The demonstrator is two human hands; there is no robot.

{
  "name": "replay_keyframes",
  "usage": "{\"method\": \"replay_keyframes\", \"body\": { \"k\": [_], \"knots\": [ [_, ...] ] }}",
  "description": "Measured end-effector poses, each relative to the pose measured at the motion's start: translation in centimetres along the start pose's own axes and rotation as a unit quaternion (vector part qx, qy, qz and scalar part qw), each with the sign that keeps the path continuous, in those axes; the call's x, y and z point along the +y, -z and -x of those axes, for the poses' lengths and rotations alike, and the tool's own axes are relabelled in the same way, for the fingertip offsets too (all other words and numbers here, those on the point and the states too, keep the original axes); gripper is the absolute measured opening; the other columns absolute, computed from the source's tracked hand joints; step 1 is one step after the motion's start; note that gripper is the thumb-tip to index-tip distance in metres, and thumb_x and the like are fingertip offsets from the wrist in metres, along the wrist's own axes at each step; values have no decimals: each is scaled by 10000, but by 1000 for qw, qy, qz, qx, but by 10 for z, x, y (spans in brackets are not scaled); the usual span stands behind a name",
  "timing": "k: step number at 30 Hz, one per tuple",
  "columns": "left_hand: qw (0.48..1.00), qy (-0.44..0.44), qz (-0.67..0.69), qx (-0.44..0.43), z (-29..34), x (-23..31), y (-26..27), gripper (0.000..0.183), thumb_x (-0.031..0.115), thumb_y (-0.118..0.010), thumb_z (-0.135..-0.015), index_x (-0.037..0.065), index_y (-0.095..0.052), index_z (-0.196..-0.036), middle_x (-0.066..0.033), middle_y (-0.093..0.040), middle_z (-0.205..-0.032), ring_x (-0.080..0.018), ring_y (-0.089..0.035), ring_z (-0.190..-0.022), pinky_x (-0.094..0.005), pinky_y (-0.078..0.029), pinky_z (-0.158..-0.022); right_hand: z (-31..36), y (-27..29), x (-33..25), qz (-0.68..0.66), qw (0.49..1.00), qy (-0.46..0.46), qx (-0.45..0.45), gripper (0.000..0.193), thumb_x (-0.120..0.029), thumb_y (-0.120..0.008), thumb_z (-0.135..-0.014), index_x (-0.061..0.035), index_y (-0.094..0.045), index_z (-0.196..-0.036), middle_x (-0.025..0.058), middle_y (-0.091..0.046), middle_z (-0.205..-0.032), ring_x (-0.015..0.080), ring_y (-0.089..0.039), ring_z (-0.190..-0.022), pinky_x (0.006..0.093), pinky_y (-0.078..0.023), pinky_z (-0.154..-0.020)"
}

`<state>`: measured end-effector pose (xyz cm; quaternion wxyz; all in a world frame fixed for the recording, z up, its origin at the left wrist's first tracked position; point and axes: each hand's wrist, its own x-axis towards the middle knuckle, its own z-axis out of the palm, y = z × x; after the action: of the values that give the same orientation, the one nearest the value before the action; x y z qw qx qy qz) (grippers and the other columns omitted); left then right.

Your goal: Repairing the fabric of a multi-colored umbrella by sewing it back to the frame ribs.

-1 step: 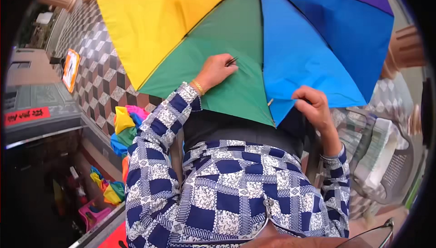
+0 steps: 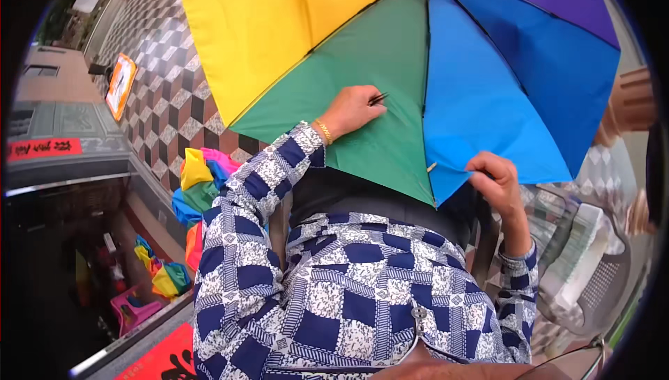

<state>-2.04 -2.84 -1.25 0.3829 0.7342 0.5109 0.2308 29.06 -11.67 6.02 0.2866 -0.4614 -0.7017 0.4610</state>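
A rainbow-panelled umbrella (image 2: 488, 87) lies spread over my lap, its dark ribs showing against the cloth. My left hand (image 2: 354, 110) rests on the green panel (image 2: 390, 150), closed round a small dark pointed tool (image 2: 378, 99). Whether that is tweezers or thread snips I cannot make out. On the other side of the rib between green and blue, my right hand (image 2: 496, 179) pinches the lower edge of the light blue panel (image 2: 481, 115) and lifts it. A short pale rib tip (image 2: 431, 167) pokes out beside that seam, near the panels' corner.
Bunched colourful cloth (image 2: 198, 188) lies to my left, above a dark glossy surface (image 2: 56, 241). A pink plastic item (image 2: 134, 310) shows in that dark area. To my right stands a grey plastic chair (image 2: 603, 268) with a pale folded bundle (image 2: 585, 251). Patterned tiles (image 2: 167, 52) cover the floor.
The umbrella and both hands sit a little farther right in view, the hands slightly lower. Each hand keeps its hold; the background has shifted slightly too.
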Motion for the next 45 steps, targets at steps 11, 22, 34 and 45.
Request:
{"method": "replay_keyframes", "body": {
  "k": [11, 22, 34, 45],
  "knots": [
    [997, 36, -36, -58, 72, -1, 4, 204, 189, -639, -750, 8, -613, -842, -105, -629, -736, -190, -596, -668, -321, -471, -621, 47, -9, 8, -48, 945, -214, -241, 79, -78, -635, -759, -2, -614, -758, 26, -593, -691, 112, -575, -686, 246, -458, -604],
    [936, 205, 281, -56, -3, 28, 28, 153, 185, -625, -822, 40, -578, -816, 10, -530, -646, -48, -414, -475, -209, -321, -418, -77, 6, -41, -33, 983, -100, -153, 144, -77, -550, -838, -20, -557, -970, -14, -489, -698, 59, -439, -624, 222, -371, -542],
    [824, 241, 498, 119, -75, 10, -13, 143, 147, -597, -834, 18, -558, -882, -30, -551, -673, -67, -403, -435, -223, -308, -393, -178, -29, 51, 151, 981, 23, 117, 106, -48, -598, -800, -54, -646, -895, 44, -583, -769, 162, -557, -691, 295, -462, -635],
    [803, 243, 523, 150, -90, 10, -16, 142, 140, -588, -846, 7, -568, -893, -41, -555, -685, -73, -422, -450, -218, -328, -404, -218, -44, 63, 251, 953, 32, 167, 107, -123, -586, -796, -75, -653, -863, 124, -617, -847, 323, -597, -814, 421, -485, -717]
  ]
}}
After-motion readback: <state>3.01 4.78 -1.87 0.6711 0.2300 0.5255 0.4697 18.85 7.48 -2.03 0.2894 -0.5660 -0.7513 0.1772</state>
